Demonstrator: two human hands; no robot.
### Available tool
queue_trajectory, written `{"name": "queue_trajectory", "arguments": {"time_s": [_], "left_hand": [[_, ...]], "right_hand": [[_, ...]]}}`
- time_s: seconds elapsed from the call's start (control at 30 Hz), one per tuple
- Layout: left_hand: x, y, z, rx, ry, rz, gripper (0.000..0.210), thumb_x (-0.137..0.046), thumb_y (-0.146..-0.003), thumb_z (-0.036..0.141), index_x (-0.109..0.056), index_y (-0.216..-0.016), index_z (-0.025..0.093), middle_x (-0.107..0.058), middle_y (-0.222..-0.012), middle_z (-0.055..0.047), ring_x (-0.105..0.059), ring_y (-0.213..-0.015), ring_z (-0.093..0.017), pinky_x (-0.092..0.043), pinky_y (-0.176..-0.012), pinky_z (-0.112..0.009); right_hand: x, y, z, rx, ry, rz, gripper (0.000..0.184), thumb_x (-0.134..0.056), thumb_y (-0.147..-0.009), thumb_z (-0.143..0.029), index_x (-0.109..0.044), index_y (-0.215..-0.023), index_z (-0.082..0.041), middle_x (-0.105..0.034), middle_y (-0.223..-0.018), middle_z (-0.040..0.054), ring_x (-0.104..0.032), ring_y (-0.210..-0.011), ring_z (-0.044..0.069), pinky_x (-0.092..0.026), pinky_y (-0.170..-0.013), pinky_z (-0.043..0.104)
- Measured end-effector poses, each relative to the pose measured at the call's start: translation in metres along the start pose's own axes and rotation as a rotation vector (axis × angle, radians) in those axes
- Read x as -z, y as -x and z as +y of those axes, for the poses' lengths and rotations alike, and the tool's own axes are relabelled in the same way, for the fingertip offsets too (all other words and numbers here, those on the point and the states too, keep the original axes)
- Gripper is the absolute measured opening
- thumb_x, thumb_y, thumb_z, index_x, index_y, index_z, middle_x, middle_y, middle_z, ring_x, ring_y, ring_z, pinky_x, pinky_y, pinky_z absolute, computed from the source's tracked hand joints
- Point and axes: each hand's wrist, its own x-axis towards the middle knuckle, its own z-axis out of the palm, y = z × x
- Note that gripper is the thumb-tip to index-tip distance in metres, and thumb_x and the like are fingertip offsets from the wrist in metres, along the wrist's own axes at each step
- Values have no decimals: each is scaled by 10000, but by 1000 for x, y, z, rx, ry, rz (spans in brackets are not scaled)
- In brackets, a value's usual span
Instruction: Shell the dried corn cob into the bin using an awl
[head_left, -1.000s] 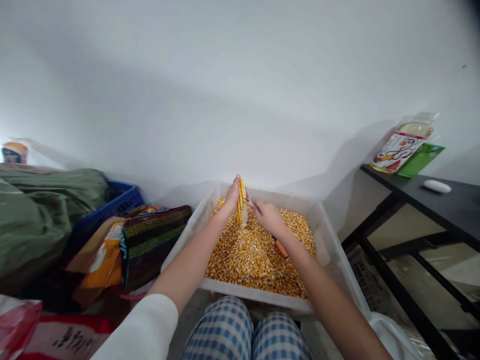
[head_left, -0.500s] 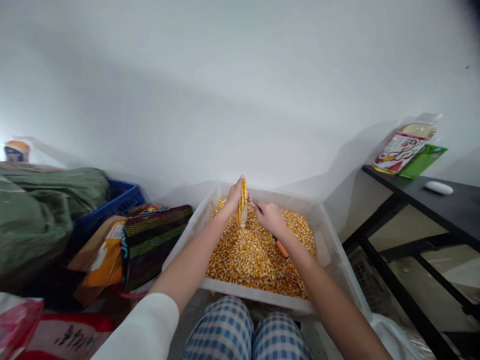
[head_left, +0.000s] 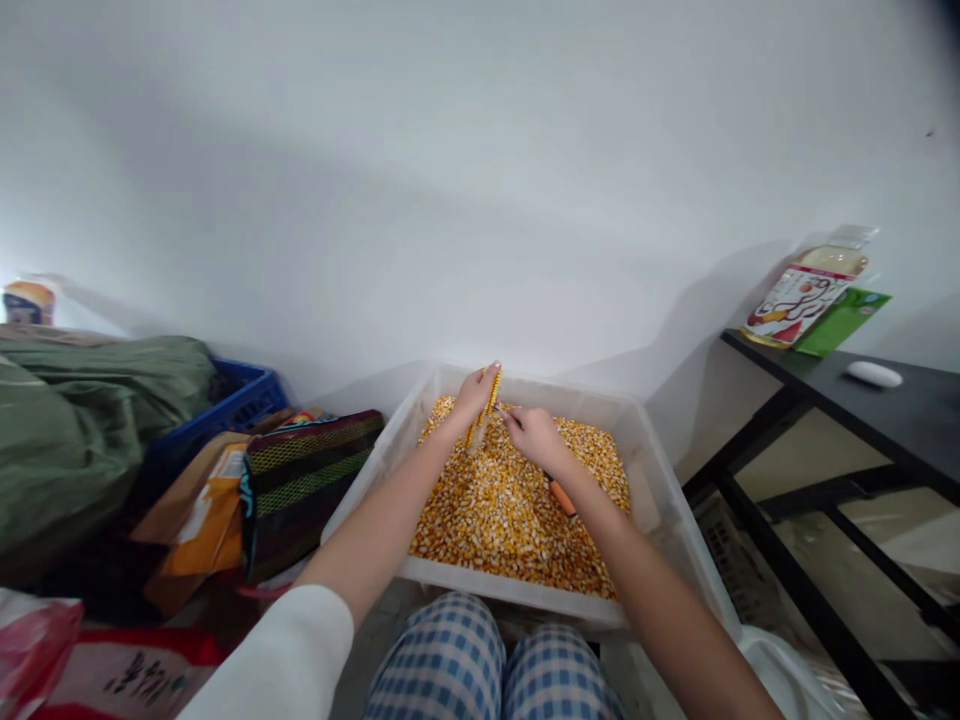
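My left hand [head_left: 472,392] is closed around an ear of corn [head_left: 493,395], held tilted with its top leaning right. Yellow kernels cover part of the ear, and a pale bare strip shows lower down. My right hand [head_left: 536,437] is closed on a thin pointed tool [head_left: 503,411], whose tip is at the ear's right side. An orange handle [head_left: 562,498] shows beneath my right wrist; I cannot tell whether it belongs to that tool. Below both hands, loose corn kernels [head_left: 495,530] heap up in a translucent plastic bin [head_left: 517,592].
A white wall [head_left: 480,200] rises behind the bin. On the left are a blue crate [head_left: 255,395], green cloth [head_left: 112,410] and a dark striped mesh bag [head_left: 311,485]. At right, a black shelf [head_left: 817,380] carries a bottle [head_left: 806,295] and a white oval object [head_left: 874,374].
The ear of corn has tipped from nearly upright, its top shifting right and its lower end left. My left hand has dropped slightly; my right hand stays close to the ear.
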Motion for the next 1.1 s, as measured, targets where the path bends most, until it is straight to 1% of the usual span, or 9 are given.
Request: {"name": "queue_trajectory", "arguments": {"time_s": [0.13,0.27,0.57,0.7,0.8,0.9,0.97,1.07,1.1], "left_hand": [[-2,2,0,-53,-49,-31,432,-423,-807,562,-465,-595,187,-452,-487,16,-467,-452,-120,-357,-482,-233],[-4,5,4,-82,-76,-28,412,-451,-796,540,-453,-586,186,-429,-509,20,-449,-471,-120,-345,-487,-229],[-5,6,-2,-83,-122,16,382,-519,-771,490,-491,-552,177,-452,-536,17,-413,-569,-136,-303,-564,-232],[-6,7,-2,-49,-131,-4,353,-536,-773,452,-518,-555,175,-458,-543,22,-416,-581,-137,-300,-593,-236],[-7,8,-2,-30,-118,-30,363,-559,-760,443,-508,-523,171,-438,-516,28,-399,-566,-132,-296,-585,-234],[-8,10,-3,-51,-166,-121,377,-559,-757,445,-519,-505,168,-447,-491,27,-384,-533,-128,-283,-544,-231],[-9,12,-4,-103,-244,-237,368,-546,-763,447,-557,-526,166,-500,-505,18,-406,-521,-132,-282,-519,-228],[-11,16,-6,-183,-362,-431,370,-508,-781,457,-596,-560,173,-559,-539,1,-456,-527,-145,-289,-501,-224],[-12,17,-7,-199,-391,-464,385,-488,-790,465,-594,-559,176,-558,-537,-2,-461,-528,-147,-288,-499,-225]], "right_hand": [[-3,0,-2,-24,-49,-2,395,-325,-920,-304,-671,-796,-160,-697,-799,91,-616,-688,161,-331,-598,232],[-3,1,-5,-49,-37,-9,419,-303,-928,-304,-671,-790,-158,-698,-800,97,-615,-687,154,-334,-603,230],[-5,3,-9,-48,59,-34,435,-280,-933,-315,-676,-844,-158,-694,-848,125,-633,-741,183,-374,-654,244],[-2,2,-6,-19,43,-57,406,-306,-924,-296,-678,-834,-158,-695,-840,119,-632,-742,185,-375,-660,244],[4,1,-1,25,2,-101,376,-345,-904,-283,-684,-798,-158,-698,-811,103,-616,-691,170,-371,-641,240],[8,0,6,89,-47,-155,346,-380,-868,-252,-689,-754,-146,-695,-754,91,-584,-627,163,-368,-609,242],[7,-1,10,143,-84,-193,303,-409,-833,-217,-691,-758,-138,-692,-760,84,-573,-634,160,-371,-606,238],[3,-2,12,232,-119,-218,244,-450,-767,-140,-694,-786,-136,-689,-869,81,-582,-750,160,-388,-670,226],[1,-2,12,249,-121,-209,242,-456,-755,-125,-693,-799,-139,-684,-916,83,-582,-796,161,-390,-700,223]]}}
